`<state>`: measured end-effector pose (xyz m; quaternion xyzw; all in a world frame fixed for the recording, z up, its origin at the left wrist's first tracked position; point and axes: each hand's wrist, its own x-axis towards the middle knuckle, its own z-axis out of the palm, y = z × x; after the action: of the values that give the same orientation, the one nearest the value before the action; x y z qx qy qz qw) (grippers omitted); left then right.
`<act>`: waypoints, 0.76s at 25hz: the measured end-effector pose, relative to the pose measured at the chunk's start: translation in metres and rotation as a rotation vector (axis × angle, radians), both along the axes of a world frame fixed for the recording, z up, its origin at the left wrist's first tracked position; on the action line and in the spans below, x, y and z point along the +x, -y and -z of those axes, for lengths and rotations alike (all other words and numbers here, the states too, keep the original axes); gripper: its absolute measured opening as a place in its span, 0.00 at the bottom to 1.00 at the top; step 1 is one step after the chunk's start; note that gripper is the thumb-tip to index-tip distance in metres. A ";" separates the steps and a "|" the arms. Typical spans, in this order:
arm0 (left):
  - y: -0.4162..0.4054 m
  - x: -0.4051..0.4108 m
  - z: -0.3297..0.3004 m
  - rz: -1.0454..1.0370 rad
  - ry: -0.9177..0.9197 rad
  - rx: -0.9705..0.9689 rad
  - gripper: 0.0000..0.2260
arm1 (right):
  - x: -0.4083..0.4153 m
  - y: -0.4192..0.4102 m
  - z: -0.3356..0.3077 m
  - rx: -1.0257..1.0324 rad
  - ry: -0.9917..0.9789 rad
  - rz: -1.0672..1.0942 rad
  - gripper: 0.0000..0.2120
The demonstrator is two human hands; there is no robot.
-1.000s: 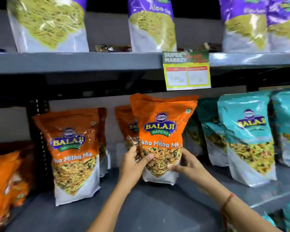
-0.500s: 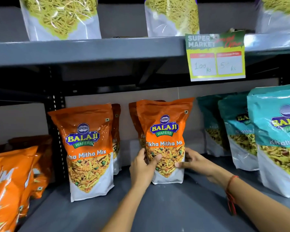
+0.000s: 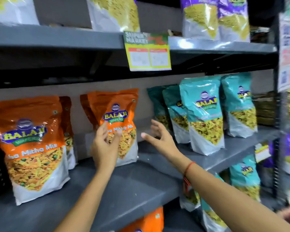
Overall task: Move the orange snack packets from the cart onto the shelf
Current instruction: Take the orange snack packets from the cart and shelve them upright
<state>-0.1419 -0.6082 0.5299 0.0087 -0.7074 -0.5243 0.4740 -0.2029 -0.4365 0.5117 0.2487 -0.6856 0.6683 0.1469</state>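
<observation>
An orange Balaji snack packet (image 3: 117,114) stands upright on the grey middle shelf (image 3: 141,178), with another orange packet just behind it. My left hand (image 3: 104,146) is in front of its lower half, fingers apart and slightly off the packet. My right hand (image 3: 159,136) hovers to the packet's right, open and not touching it. A larger-looking orange packet (image 3: 30,146) stands at the shelf's left front, with one more behind it. The cart is out of view.
Teal Balaji packets (image 3: 204,114) stand in rows to the right on the same shelf. Purple-and-yellow packets (image 3: 199,15) line the upper shelf, where a price tag (image 3: 147,52) hangs. More packets fill the shelf below. A dark upright (image 3: 277,97) bounds the right side.
Both hands have let go of the orange packet, which now stands on the shelf. My right hand has drawn away to the right. My head has swung to the right.
</observation>
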 end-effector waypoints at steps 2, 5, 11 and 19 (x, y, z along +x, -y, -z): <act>-0.047 0.009 -0.008 0.220 -0.039 0.073 0.24 | 0.027 -0.020 -0.008 -0.136 -0.055 0.061 0.31; -0.126 0.028 -0.012 0.568 -0.082 0.181 0.21 | 0.067 -0.073 -0.019 -0.262 -0.115 0.148 0.28; -0.278 0.048 0.043 1.145 0.105 0.347 0.17 | 0.166 -0.233 0.010 -0.401 -0.138 0.486 0.19; -0.508 0.116 0.234 1.633 0.753 0.026 0.19 | 0.301 -0.431 0.166 -0.308 0.298 1.044 0.21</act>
<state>-0.0257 -0.1006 0.2959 -0.3202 -0.5958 -0.6684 -0.3094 0.0979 -0.0056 0.3459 -0.2446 -0.6257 0.6271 0.3942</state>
